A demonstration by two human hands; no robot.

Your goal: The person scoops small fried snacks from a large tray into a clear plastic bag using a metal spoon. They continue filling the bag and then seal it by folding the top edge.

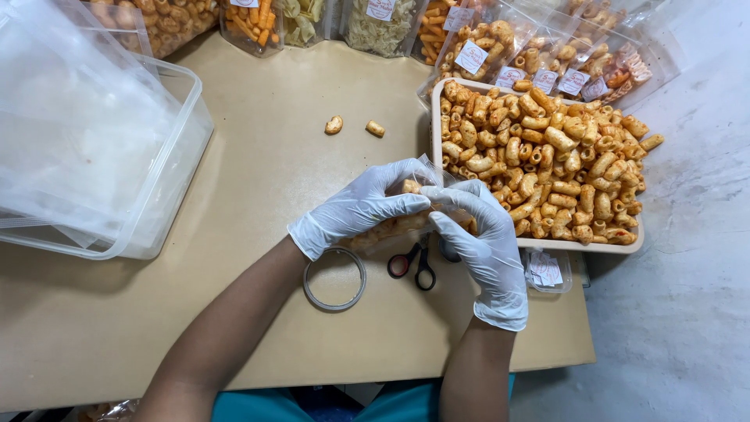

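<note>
Both my hands wear white gloves and meet over a small clear plastic bag (pixel 394 228) partly filled with orange curled snacks. My left hand (pixel 361 206) grips the bag's top from the left. My right hand (pixel 483 238) pinches the same bag from the right, close to the tray's near left corner. A beige tray (pixel 587 244) heaped with the same orange snacks (pixel 547 160) lies just right of my hands. The bag's lower part is hidden under my gloves.
Small scissors (pixel 414 266) and a roll of clear tape (pixel 334 279) lie on the tan table (pixel 258 180) below my hands. Two loose snacks (pixel 354 126) lie farther back. A clear plastic tub (pixel 168 195) stands left. Filled labelled snack bags (pixel 484 47) line the back edge.
</note>
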